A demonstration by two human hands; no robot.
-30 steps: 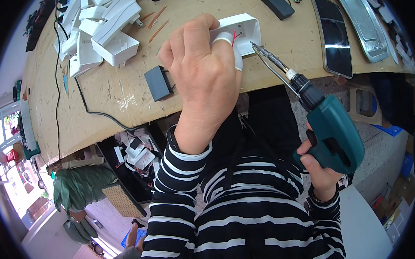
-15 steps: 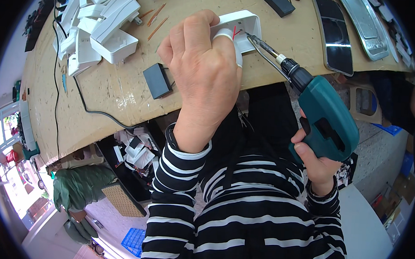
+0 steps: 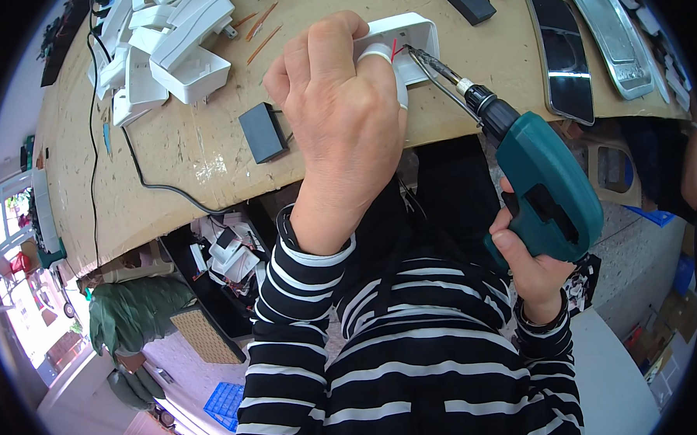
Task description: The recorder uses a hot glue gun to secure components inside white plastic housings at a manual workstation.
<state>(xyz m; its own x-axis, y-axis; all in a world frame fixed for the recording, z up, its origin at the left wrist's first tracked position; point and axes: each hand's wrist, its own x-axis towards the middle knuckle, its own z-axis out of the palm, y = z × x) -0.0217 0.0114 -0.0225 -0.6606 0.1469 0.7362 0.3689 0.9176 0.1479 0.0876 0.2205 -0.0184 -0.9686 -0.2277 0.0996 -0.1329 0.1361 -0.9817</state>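
My right hand (image 3: pixel 526 252) grips a dark green soldering gun (image 3: pixel 548 183), a finger near its trigger. A thin metal feed tube runs beside the gun's hot end, and the tip reaches into a white plastic housing (image 3: pixel 422 36). Close to the tip stands a short red wire (image 3: pixel 394 48). My left hand (image 3: pixel 345 108) is closed on the housing and on a rounded white part (image 3: pixel 381 51) at its edge; the hand's back hides most of that part and the fingertips. A black rectangular box (image 3: pixel 263 133) with a short lead lies left of my left wrist.
White plastic housings (image 3: pixel 177 43) are heaped at the left. Copper-coloured strips (image 3: pixel 263 44) lie beside them. A black cable (image 3: pixel 163 188) crosses the table (image 3: pixel 63 166). To the right are another black box (image 3: pixel 468 5), a dark phone-like slab (image 3: pixel 559 56) and a metal tray (image 3: pixel 613 46).
The soldering gun has shifted slightly up and left, its tip now deeper in the housing near the red wire. My left hand keeps its hold almost unmoved.
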